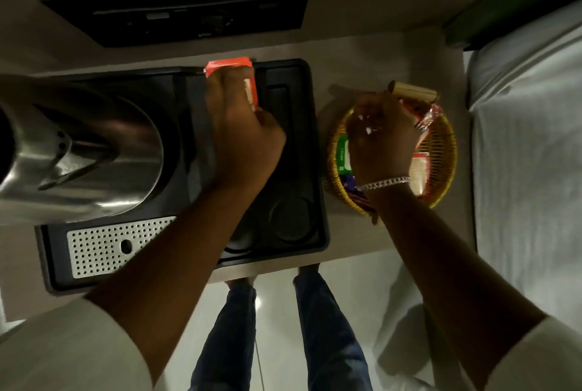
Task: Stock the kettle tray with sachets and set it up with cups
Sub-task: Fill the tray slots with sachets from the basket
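A black kettle tray [318,145] lies on a pale counter, with a steel kettle [78,145] on its left side. My left hand [242,132] is over the tray's upper middle compartment, shut on red-orange sachets [230,65]. To the right of the tray stands a yellow woven basket [444,151] with several sachets, among them a green one [343,154] and a white one [420,173]. My right hand [381,139] is inside the basket, closed on red-orange sachets [425,117]. Two round cup recesses [289,217] at the tray's front right hold nothing.
A perforated metal drip plate [104,246] fills the tray's front left. A tan stick-shaped packet [412,91] lies at the basket's far rim. A black wall panel [189,9] is behind the counter. White bedding [529,154] lies to the right. My legs stand below the counter's edge.
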A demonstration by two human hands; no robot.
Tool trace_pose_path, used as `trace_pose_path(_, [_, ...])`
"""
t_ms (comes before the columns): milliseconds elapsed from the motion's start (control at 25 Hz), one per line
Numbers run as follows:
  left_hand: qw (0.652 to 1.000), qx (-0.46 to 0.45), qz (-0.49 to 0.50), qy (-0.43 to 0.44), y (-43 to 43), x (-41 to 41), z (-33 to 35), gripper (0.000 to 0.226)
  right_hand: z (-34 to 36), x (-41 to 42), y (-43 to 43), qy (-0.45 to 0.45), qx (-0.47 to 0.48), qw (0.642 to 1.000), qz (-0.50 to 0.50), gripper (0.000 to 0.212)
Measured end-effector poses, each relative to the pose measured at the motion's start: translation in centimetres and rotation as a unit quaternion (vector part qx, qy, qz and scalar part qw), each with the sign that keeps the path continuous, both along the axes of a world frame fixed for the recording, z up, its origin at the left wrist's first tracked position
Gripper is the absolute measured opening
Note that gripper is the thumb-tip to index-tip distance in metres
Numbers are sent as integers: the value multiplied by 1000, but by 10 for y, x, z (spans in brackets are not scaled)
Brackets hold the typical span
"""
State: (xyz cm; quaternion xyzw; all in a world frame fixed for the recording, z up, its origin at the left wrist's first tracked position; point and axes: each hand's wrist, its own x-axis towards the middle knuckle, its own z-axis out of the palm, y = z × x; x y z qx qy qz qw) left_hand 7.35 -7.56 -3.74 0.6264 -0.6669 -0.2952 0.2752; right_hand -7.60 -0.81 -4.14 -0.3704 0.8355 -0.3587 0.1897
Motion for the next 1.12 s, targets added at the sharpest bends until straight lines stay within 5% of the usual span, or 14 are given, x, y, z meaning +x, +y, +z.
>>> trace_pose_path(120, [996, 25, -39, 73, 19, -43, 6, 38, -1, -37, 34, 51, 76, 994, -58, 8])
trace_pose_path(280, [971, 131, -172, 107, 44, -84, -1, 33, -2, -74, 75, 5, 240, 971, -14, 6])
trace_pose_path(520, [926, 113, -342, -112, 41, -112, -30, 48, -3, -80, 96, 19, 372, 917, 142, 47])
trace_pose_path(800, [919, 10, -362, -155, 50, -100, -37, 34, -7, -59, 99, 41, 370, 905, 208, 25])
trace_pose_path(920, [943, -16, -319, -88, 49, -99, -29, 16, -3, -63, 105, 31, 271, 941, 198, 18])
trace_pose_path(1040, [980, 63, -188, 19, 48, -110, -17, 9, 7, -71, 105, -4, 159, 978, 134, 14])
trace_pose_path(1120, [974, 188, -50, 117, 50, -109, -9, 8, 13, -69, 99, -20, 94, 991, 98, 13])
